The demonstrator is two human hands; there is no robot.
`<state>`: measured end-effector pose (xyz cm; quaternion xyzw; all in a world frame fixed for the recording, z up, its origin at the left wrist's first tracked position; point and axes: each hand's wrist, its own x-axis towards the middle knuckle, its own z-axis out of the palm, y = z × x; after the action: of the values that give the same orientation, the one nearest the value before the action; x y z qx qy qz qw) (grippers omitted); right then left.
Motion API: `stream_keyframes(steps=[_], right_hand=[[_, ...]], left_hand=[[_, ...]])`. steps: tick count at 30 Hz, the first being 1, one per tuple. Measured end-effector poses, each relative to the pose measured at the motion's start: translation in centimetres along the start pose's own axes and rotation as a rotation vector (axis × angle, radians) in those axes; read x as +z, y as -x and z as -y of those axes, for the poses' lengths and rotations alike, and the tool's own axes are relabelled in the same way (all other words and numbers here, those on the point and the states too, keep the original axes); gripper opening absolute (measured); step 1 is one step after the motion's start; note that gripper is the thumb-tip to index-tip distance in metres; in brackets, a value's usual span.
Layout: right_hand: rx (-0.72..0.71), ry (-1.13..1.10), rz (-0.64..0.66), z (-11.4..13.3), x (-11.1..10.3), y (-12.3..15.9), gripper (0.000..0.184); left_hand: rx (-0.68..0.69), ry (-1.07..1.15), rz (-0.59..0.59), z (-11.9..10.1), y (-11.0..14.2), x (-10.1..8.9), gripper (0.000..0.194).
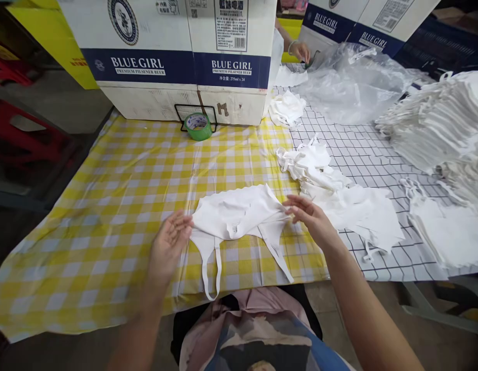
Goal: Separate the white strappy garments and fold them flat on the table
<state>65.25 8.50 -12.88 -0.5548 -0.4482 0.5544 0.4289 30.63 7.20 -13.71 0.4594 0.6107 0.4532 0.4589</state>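
Observation:
A white strappy top (239, 211), like a cropped camisole, lies on the yellow checked tablecloth (126, 206) in front of me. Its straps hang toward the near table edge, and a small printed label shows at its middle. My left hand (172, 234) is at the top's left edge, palm partly up, fingers loosely extended with their tips at the fabric. At the right corner, my right hand (306, 214) has its fingers stretched out and apart, touching or nearly touching the cloth. Neither hand visibly grips the top. Slight motion blur softens the left hand and forearm.
A loose heap of white tops (339, 196) lies right of my right hand. Farther right are stacked white garments (435, 118) and a flat pile (451, 226). Behind stand a large carton (165, 98), green tape (199, 129), plastic film (350, 82) and another person's hand (300, 51).

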Motion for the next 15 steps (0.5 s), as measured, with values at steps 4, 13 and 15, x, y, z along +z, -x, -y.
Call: stream_keyframes(steps=[4,13,15], right_hand=[[0.071,0.291,0.024,-2.4,-0.8,2.4,0.033],[-0.016,0.842,0.206,-3.8,1.2,6.9,0.018],[-0.052,0.964,0.205,-4.2,2.1,8.1,0.021]], left_hand=[[-0.042,-0.388,0.068,3.0,3.8,-0.2,0.028],[0.381,-1.054,0.487,3.1,8.0,0.6,0.019],[0.412,-1.06,0.554,3.4,8.5,0.2,0.017]])
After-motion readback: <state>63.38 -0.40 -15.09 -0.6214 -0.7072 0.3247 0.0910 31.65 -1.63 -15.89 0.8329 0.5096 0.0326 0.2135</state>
